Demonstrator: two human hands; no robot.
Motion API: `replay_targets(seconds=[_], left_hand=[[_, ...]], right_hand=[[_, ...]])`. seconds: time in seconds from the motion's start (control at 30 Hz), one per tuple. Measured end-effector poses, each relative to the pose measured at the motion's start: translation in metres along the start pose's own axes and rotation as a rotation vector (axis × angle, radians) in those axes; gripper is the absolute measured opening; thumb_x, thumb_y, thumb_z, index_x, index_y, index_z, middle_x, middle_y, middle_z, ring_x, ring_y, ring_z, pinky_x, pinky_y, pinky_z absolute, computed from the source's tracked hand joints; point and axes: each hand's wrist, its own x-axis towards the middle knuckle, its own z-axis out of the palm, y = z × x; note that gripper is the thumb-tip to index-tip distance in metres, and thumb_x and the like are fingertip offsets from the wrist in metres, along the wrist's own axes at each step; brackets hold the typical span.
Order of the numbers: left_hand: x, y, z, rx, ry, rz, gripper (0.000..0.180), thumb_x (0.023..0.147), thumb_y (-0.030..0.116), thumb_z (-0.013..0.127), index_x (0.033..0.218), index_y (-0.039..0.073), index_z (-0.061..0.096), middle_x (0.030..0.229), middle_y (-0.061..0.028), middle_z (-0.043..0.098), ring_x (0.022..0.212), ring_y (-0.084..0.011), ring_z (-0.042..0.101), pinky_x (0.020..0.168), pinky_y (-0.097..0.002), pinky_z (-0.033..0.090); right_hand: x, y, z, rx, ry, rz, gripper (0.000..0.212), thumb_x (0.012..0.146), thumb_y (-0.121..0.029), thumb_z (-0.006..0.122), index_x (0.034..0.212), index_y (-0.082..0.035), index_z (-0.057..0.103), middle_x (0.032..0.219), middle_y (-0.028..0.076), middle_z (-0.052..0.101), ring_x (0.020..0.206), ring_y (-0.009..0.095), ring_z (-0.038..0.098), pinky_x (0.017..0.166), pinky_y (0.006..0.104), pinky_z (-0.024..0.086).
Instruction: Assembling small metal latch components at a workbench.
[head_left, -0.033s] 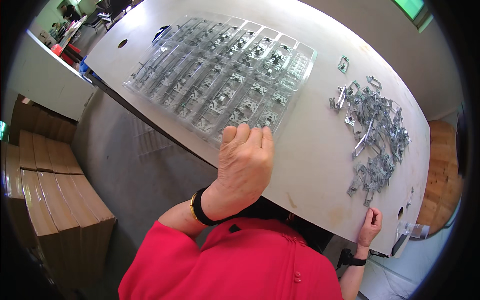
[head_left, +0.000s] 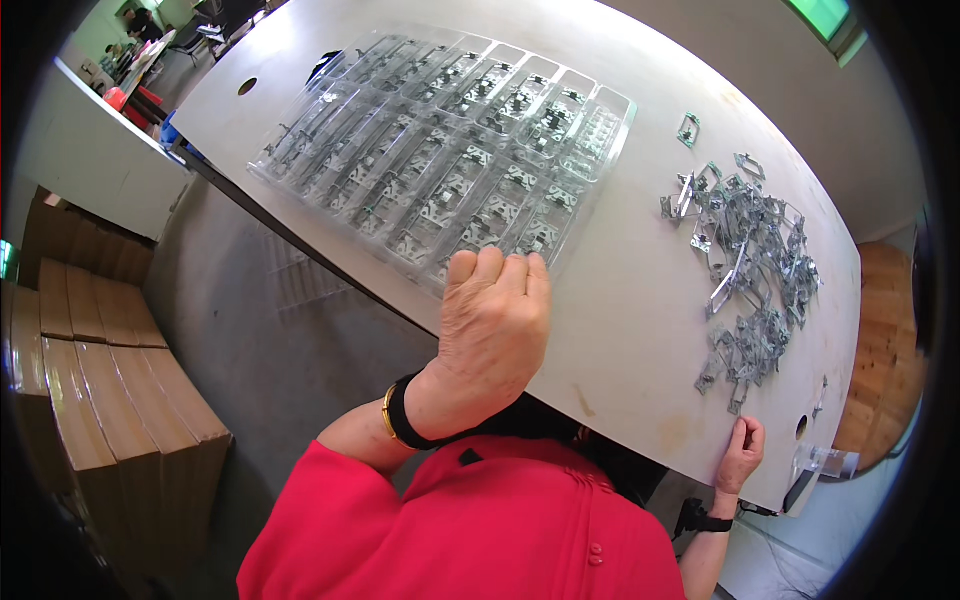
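Observation:
My left hand (head_left: 495,325) is closed, knuckles up, at the near edge of a clear plastic tray (head_left: 628,118). Its fingertips are hidden, so what they grip, if anything, cannot be made out. Long compartments in the tray hold many small silvery metal brackets (head_left: 440,205). Further right, my right hand (head_left: 740,456) rests at the table's near edge with its fingers curled together. Just beyond its fingertips lies the nearest piece of a loose heap of metal brackets (head_left: 755,270); whether they touch is unclear. Anything inside this hand is hidden.
The pale table (head_left: 610,320) has round holes at its far left and near right. Two single brackets, one of them a frame-like piece (head_left: 688,130), lie beyond the heap. Cardboard boxes (head_left: 130,400) are stacked on the floor at left. A round wooden surface (head_left: 880,345) stands at right.

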Motion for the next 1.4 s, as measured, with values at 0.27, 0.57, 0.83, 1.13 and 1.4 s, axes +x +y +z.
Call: replay_targets(seconds=[0.27, 0.57, 0.83, 1.13, 1.4], left_hand=[[-0.004, 0.002, -0.012, -0.057, -0.032, -0.054, 0.04, 0.08, -0.003, 0.067, 0.119, -0.002, 0.075, 0.1, -0.0116, 0.071, 0.092, -0.0291, 0.064, 0.087, -0.0423, 0.045], [-0.006, -0.048, -0.025, -0.015, 0.109, -0.209, 0.039, 0.08, -0.006, 0.066, 0.117, 0.003, 0.077, 0.109, -0.012, 0.076, 0.098, -0.0307, 0.067, 0.089, -0.0428, 0.047], [0.001, -0.036, -0.014, 0.067, 0.035, -0.182, 0.027, 0.078, -0.001, 0.068, 0.103, 0.006, 0.075, 0.093, -0.007, 0.069, 0.091, -0.028, 0.062, 0.084, -0.042, 0.043], [0.001, -0.036, -0.006, 0.116, 0.024, -0.175, 0.024, 0.075, 0.001, 0.07, 0.098, 0.006, 0.074, 0.085, -0.0068, 0.062, 0.088, -0.0279, 0.059, 0.084, -0.0426, 0.041], [0.0, -0.033, -0.007, 0.122, -0.009, -0.189, 0.016, 0.074, 0.0, 0.07, 0.089, 0.008, 0.069, 0.084, -0.0078, 0.062, 0.088, -0.0293, 0.06, 0.083, -0.0441, 0.041]], right_hand=[[0.001, 0.008, 0.001, 0.001, 0.017, -0.01, 0.011, 0.11, -0.015, 0.068, 0.11, -0.004, 0.07, 0.096, -0.004, 0.063, 0.085, 0.006, 0.054, 0.077, 0.0238, 0.046], [0.002, 0.001, -0.001, -0.061, 0.001, -0.027, 0.012, 0.11, -0.016, 0.068, 0.109, -0.005, 0.07, 0.096, -0.005, 0.064, 0.087, 0.006, 0.055, 0.079, 0.0235, 0.047], [0.001, 0.004, 0.003, -0.02, 0.027, -0.025, 0.008, 0.109, -0.013, 0.069, 0.108, -0.006, 0.071, 0.094, -0.006, 0.06, 0.08, 0.005, 0.05, 0.072, 0.0227, 0.043], [0.001, 0.005, 0.004, -0.025, 0.033, -0.043, 0.007, 0.108, -0.013, 0.069, 0.108, -0.006, 0.071, 0.093, -0.005, 0.062, 0.079, 0.006, 0.05, 0.071, 0.0234, 0.044], [-0.001, 0.001, 0.0, -0.024, 0.017, -0.019, 0.008, 0.108, -0.013, 0.069, 0.109, -0.005, 0.071, 0.094, -0.005, 0.063, 0.081, 0.006, 0.052, 0.073, 0.0237, 0.045]])
